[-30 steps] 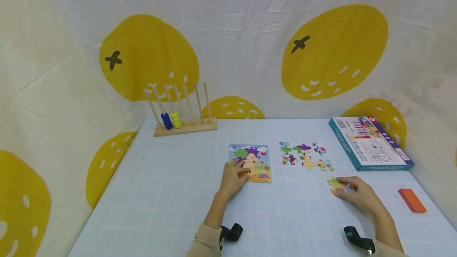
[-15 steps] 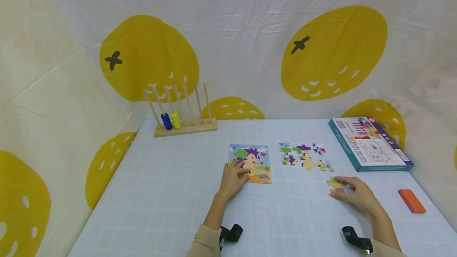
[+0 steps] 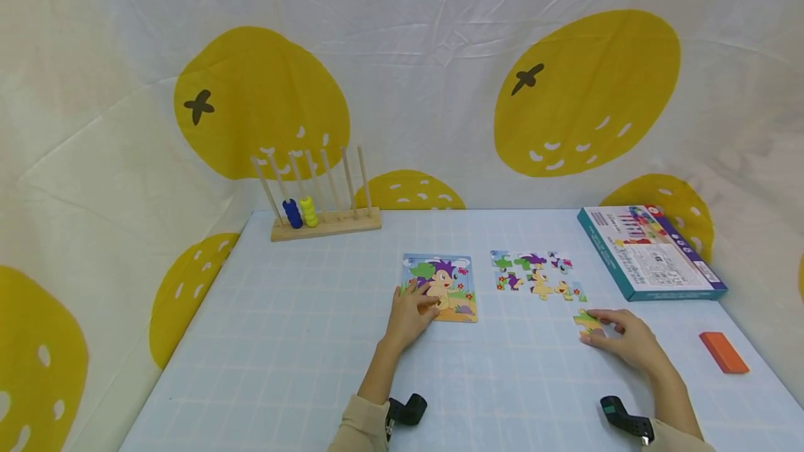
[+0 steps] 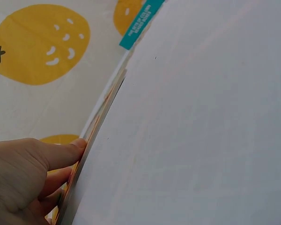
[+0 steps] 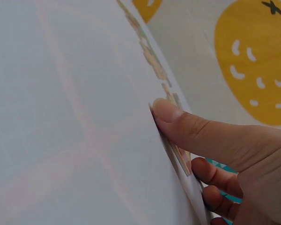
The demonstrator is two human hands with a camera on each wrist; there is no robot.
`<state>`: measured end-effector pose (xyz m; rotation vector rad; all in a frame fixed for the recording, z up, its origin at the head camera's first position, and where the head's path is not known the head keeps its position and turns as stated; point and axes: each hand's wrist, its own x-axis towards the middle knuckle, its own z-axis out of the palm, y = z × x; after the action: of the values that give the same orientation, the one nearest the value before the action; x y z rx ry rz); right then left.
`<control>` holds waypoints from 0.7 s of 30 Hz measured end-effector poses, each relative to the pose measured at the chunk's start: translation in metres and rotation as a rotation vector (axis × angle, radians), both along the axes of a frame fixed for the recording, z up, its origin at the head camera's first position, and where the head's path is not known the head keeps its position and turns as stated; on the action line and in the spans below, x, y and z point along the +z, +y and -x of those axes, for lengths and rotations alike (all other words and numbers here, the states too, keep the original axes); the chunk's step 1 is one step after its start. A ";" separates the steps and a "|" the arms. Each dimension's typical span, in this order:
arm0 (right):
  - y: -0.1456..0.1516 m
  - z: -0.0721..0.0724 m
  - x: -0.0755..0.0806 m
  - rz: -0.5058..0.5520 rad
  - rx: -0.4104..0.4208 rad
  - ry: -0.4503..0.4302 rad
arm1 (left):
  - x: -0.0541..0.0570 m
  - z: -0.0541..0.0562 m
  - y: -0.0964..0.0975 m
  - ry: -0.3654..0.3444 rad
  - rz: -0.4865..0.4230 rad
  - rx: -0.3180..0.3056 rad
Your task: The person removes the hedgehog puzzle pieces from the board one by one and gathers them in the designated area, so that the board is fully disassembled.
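A square hedgehog picture board (image 3: 453,298) lies on the table in front of me. My left hand (image 3: 408,314) rests on its left part with relaxed fingers and hides some of the picture; in the left wrist view, the thumb (image 4: 65,155) touches the board. Farther right, my right hand (image 3: 628,342) holds a yellow-green jigsaw puzzle piece (image 3: 587,324) between thumb and fingers, low at the table. The right wrist view shows the thumb (image 5: 187,126) along the piece, which is seen nearly edge-on. Several other puzzle pieces (image 3: 541,283) lie in two rows just beyond it.
At the back left stands a wooden rack of pegs (image 3: 326,226) with blue beads (image 3: 292,213) and yellow beads (image 3: 308,211). A flat teal-edged box (image 3: 653,257) lies at the back right. An orange block (image 3: 724,352) sits near the right edge.
My right hand has shifted slightly left with the puzzle piece over the last second. The left hand stays in place on the board.
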<state>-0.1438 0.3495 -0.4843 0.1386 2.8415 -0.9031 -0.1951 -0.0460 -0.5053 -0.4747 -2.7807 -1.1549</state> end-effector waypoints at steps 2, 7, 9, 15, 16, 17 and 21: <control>0.000 0.000 0.001 0.000 -0.002 -0.005 | 0.000 0.000 0.000 0.002 -0.003 -0.002; 0.000 0.001 0.001 -0.010 0.003 -0.006 | -0.001 0.001 0.000 0.008 -0.003 -0.001; 0.000 0.001 0.002 -0.010 0.005 -0.005 | -0.001 0.001 0.000 0.009 0.000 0.001; 0.000 0.001 0.000 -0.014 0.005 0.003 | -0.001 0.001 0.000 0.009 -0.005 -0.001; 0.000 0.001 0.000 -0.017 0.004 0.005 | 0.000 0.001 0.000 0.010 -0.006 -0.001; 0.000 0.002 -0.001 -0.020 0.002 0.006 | 0.000 0.001 0.000 0.010 -0.006 -0.001; 0.000 0.002 -0.001 -0.023 -0.001 -0.001 | -0.001 0.000 0.000 0.004 -0.012 -0.004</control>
<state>-0.1457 0.3497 -0.4851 0.1429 2.8513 -0.8705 -0.1955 -0.0463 -0.5060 -0.4811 -2.7686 -1.1695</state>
